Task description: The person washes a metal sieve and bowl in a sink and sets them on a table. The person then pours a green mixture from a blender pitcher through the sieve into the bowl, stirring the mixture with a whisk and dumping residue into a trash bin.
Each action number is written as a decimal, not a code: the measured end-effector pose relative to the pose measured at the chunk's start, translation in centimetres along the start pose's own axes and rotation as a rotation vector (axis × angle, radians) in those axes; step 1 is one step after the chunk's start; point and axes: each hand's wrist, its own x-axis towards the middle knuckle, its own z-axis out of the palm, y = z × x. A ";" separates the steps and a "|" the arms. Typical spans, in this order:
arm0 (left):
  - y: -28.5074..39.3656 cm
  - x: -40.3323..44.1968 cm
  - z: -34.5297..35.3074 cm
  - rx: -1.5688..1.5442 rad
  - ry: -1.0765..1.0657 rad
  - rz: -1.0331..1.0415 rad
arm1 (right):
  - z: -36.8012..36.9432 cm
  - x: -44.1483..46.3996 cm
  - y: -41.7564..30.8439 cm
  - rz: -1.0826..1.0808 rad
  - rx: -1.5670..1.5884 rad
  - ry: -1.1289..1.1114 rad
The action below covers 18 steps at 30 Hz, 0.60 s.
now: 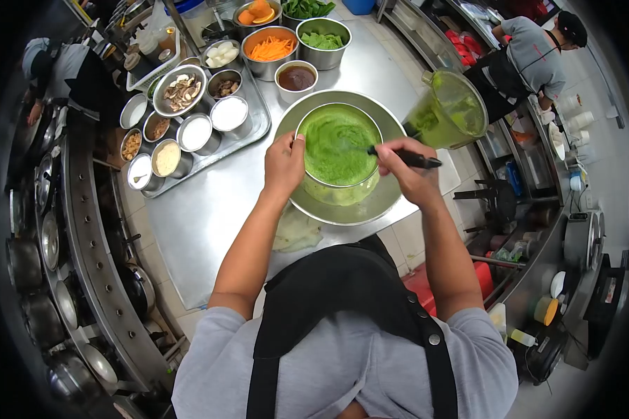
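Observation:
A round metal strainer (340, 145) full of frothy green puree sits inside a wide metal bowl (391, 199). Its lower wall is green and see-through, like mesh. My left hand (284, 164) is closed on the strainer's left rim, thumb on top. In my right hand (411, 169) is a black-handled utensil (423, 161), tilted, with its far end in the puree; the shape of that end is blurred. Just beyond my right hand stands a clear blender jar (457, 112) smeared with green. A pale, wet-looking cloth (297, 232) lies near the bowl's front edge.
On the steel table (203, 237), a tray (255, 133) at left holds several metal cups of ingredients. Containers of shredded carrot (272, 49), green leaves (323, 40) and brown sauce (296, 77) stand behind the bowl. Co-workers (531, 56) work at both sides.

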 end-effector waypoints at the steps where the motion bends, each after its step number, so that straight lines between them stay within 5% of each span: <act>1: 0.0 -0.1 -0.3 0.001 0.017 0.011 | -0.9 -0.4 0.3 0.038 0.004 0.008; 6: 0.3 -0.3 -0.6 0.032 -0.032 -0.006 | -1.1 1.3 0.9 -0.031 -0.008 0.204; 10: -0.3 -0.1 0.0 -0.027 -0.021 -0.022 | -0.6 -0.2 -0.5 0.022 -0.007 -0.042; 14: -0.5 -0.1 -0.7 0.032 0.021 0.017 | -1.9 0.2 -0.2 0.101 -0.013 0.241; 18: -0.9 0.4 0.1 -0.073 0.011 -0.095 | -0.2 -0.4 -0.9 0.021 -0.023 -0.054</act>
